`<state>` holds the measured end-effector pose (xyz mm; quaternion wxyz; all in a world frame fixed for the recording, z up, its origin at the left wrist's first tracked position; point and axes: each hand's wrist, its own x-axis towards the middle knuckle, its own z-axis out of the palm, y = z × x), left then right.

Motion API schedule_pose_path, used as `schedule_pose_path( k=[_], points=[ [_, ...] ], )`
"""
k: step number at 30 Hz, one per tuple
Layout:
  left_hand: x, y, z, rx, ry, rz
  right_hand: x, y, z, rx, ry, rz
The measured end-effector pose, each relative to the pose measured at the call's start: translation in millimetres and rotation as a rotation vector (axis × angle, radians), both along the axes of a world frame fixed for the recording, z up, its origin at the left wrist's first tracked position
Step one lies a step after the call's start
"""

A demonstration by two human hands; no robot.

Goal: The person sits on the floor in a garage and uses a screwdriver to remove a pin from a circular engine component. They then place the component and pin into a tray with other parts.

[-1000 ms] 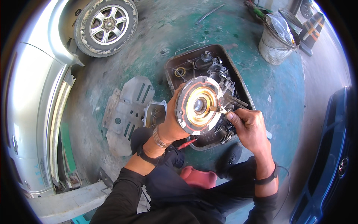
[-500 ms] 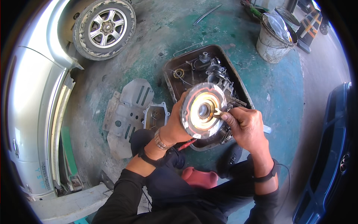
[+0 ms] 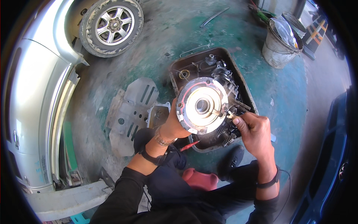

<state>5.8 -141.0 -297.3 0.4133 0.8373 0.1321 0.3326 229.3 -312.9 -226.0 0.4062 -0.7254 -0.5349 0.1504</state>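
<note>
My left hand (image 3: 174,124) holds up a round metal housing (image 3: 192,108) by its left edge, its face toward me. This part has a pale golden stepped middle, a round bore and a dark rim with a reddish ring and bolt holes. Most of my left fingers are hidden behind it. My right hand (image 3: 255,130) pinches a small metal piece with a forked end (image 3: 231,115) between thumb and forefinger, just off the housing's right edge. Below both hands lies a dark rectangular tray (image 3: 243,82), with gears, shafts and other greasy metal parts inside.
Left of the tray lie a slotted metal plate (image 3: 128,125) and a small metal pan (image 3: 158,115). A red-handled tool (image 3: 189,145) is near my left knee. Beyond stand a wheel (image 3: 115,26) and a dirty bucket (image 3: 279,50). Vehicles flank both sides.
My right hand has drawn the small piece away from the housing's golden middle, rightward past the rim. The housing is tilted slightly differently, and the whole view has shifted a little.
</note>
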Motion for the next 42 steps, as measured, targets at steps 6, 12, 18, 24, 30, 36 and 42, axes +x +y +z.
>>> schedule_pose_path(
  k=[6,12,18,24,30,36,42],
  points=[
    [16,-2,23,0.152,-0.093,-0.008,-11,-2,4,0.046,-0.095,0.136],
    [28,-7,49,0.107,-0.054,-0.018,-16,-2,1,0.080,-0.211,0.162],
    [39,-7,45,0.012,-0.099,-0.044,-18,-2,-1,0.082,-0.299,0.148],
    [45,-12,40,-0.151,-0.152,-0.064,-22,-1,-4,0.121,-0.327,0.116],
    [40,-16,35,-0.333,-0.127,-0.099,-23,1,-7,0.144,-0.277,0.106],
    [38,-10,33,-0.083,-0.124,-0.089,-24,2,-9,0.159,-0.247,0.110],
    [34,-9,28,-0.031,-0.109,-0.072,-24,4,-11,0.180,-0.237,0.110]
  ],
)
